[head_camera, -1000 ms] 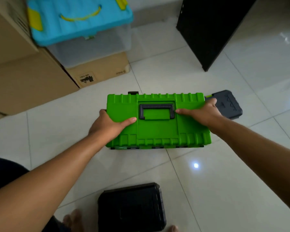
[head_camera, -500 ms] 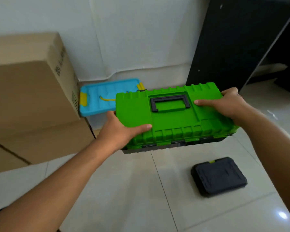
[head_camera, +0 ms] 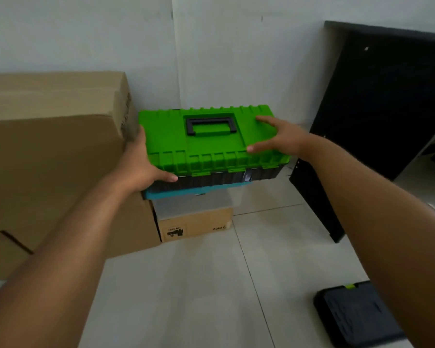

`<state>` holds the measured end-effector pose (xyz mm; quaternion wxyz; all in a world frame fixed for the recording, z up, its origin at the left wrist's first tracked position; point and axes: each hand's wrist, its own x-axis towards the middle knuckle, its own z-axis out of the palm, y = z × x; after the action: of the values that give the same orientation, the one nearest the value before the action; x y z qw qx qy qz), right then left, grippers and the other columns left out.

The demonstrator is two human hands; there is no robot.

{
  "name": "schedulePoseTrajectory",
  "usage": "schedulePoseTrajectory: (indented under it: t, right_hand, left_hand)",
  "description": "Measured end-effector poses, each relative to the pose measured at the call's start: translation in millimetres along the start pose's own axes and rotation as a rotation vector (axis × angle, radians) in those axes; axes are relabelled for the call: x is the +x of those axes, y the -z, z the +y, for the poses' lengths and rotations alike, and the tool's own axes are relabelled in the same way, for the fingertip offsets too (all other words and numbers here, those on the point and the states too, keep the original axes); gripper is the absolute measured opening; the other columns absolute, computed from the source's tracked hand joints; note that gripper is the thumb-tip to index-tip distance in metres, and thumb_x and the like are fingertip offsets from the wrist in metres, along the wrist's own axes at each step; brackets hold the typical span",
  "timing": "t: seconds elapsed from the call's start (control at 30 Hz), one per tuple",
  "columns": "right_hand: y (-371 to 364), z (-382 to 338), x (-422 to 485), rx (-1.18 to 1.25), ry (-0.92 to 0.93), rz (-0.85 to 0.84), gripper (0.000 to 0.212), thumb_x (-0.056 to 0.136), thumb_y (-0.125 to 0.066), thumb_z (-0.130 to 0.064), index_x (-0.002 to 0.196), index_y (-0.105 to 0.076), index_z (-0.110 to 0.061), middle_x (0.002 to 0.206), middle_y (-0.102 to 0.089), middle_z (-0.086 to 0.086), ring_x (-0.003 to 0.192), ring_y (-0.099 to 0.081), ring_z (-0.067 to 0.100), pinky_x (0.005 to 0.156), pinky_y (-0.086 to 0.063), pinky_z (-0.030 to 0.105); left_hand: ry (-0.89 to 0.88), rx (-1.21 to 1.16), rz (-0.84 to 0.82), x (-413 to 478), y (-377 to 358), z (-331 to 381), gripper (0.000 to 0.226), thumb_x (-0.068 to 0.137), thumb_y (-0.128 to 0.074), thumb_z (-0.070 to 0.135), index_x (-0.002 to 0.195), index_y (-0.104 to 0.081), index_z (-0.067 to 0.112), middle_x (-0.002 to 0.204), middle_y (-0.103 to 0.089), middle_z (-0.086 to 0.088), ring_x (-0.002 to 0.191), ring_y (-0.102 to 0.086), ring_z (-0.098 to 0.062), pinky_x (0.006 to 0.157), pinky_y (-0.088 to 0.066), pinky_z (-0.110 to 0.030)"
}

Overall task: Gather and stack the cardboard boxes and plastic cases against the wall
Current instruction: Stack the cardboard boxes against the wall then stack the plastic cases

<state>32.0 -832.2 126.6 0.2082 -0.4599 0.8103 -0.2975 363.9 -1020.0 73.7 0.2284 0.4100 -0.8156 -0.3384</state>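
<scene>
A green toolbox [head_camera: 211, 144] with a black handle and black base rests on the blue lid [head_camera: 186, 193] of a clear plastic bin [head_camera: 199, 205], which stands on a small cardboard box [head_camera: 196, 227] against the wall. My left hand [head_camera: 141, 164] holds the toolbox's left end, thumb along its front lower edge. On the right part of the green lid my right hand [head_camera: 276, 138] lies with straight, spread fingers. A dark grey flat case [head_camera: 357, 315] with a green latch lies on the floor at the lower right.
Large cardboard boxes [head_camera: 53, 156] are stacked at the left, touching the toolbox stack. A black panel [head_camera: 377, 109] leans against the wall at the right. Pale floor tiles [head_camera: 199, 285] stretch in front of the stack.
The toolbox has gone from the floor, up through the air, onto the blue-lidded bin by the wall. My right hand has let go of its end and now lies flat on the lid.
</scene>
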Motion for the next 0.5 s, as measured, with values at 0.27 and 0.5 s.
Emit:
schedulePoseTrajectory:
  t: [0.27,0.5]
  right_hand:
    - [-40.1,29.7,29.0,-0.257,0.014,-0.074,0.143,0.045,-0.104,-0.048,0.159,-0.018,-0.055,0.16,-0.026,0.01,0.145,-0.037,0.035,0.119,-0.036,0.04]
    - [-46.3,50.8,39.7,-0.021,0.096,-0.018,0.091,0.059,-0.097,-0.044,0.141,-0.058,-0.052,0.156,-0.039,-0.011,0.142,-0.043,0.018,0.112,-0.036,0.025]
  left_hand:
    - [0.023,0.027,0.109,-1.7,-27.1,-11.5,0.145,0.052,-0.106,0.025,0.168,-0.019,0.023,0.161,-0.036,-0.008,0.149,-0.038,-0.029,0.124,-0.035,-0.051]
    - [-0.026,0.355,0.159,-5.5,-44.9,-13.3,0.086,0.096,-0.076,0.028,0.166,-0.028,0.015,0.174,-0.013,-0.017,0.161,-0.013,-0.037,0.129,-0.015,-0.044]
